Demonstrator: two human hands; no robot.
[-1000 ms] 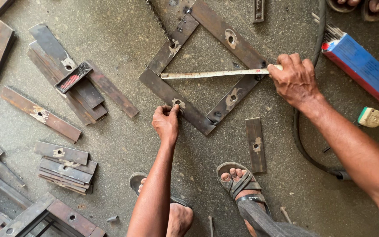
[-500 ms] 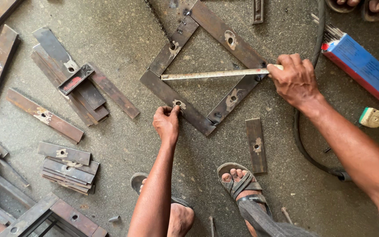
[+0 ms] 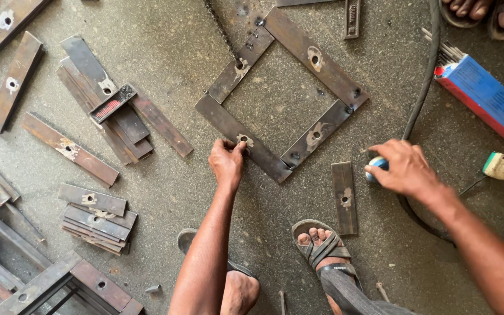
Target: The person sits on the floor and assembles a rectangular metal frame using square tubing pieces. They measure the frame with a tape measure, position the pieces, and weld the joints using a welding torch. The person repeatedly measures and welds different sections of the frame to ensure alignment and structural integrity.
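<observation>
A square frame (image 3: 328, 64) of flat rusty steel bars lies on the concrete floor. My left hand (image 3: 226, 163) grips the frame's near bar by its lower edge, fingers curled over it. To the right of the frame, my right hand (image 3: 405, 169) is closed around a small round blue and silver object (image 3: 374, 170), low over the floor. A short loose steel bar (image 3: 344, 197) lies between my two hands. My sandalled feet (image 3: 319, 245) are at the bottom of the view.
Loose steel bars (image 3: 101, 105) and stacks (image 3: 94, 219) cover the floor at left. A welded frame (image 3: 59, 286) sits bottom left. A blue box of welding rods (image 3: 488, 99) and a black cable (image 3: 421, 99) lie right. Another person's feet (image 3: 497, 11) are top right.
The pale strip stretched across the frame is gone. My right hand has moved down from the frame's right corner to the floor beside it, now closed on the small round object. My left hand stayed.
</observation>
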